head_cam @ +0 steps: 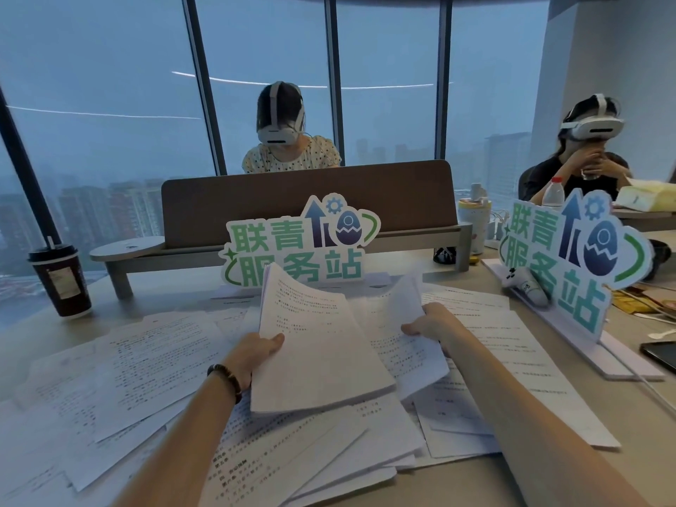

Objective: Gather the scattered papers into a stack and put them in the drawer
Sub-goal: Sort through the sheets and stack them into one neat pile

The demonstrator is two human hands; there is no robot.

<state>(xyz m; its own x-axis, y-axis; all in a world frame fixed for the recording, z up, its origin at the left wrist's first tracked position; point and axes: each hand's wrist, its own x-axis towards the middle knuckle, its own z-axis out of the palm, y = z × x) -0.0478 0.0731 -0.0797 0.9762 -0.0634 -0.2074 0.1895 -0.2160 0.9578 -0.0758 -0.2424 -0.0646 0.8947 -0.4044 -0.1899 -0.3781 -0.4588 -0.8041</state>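
Above the desk's middle, a gathered stack of papers [318, 345] is lifted and tilted, the left hand [256, 354] gripping its left edge, thumb on top. At 3 o'clock from it, the right hand [429, 320] pinches a curling loose sheet [406, 305]. Scattered papers [146, 364] cover the desk [420, 258] all round. At 9 o'clock stands a coffee cup [60, 281]; at 12 o'clock, a green sign [298, 247].

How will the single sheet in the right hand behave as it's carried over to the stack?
Likely floppy: the sheet pinched by the right hand already curls upward at its far edge. It looks light, so it may flutter or fold on the way. The stack held by the left hand also bends at its far end, so sliding the sheet on squarely may take care.
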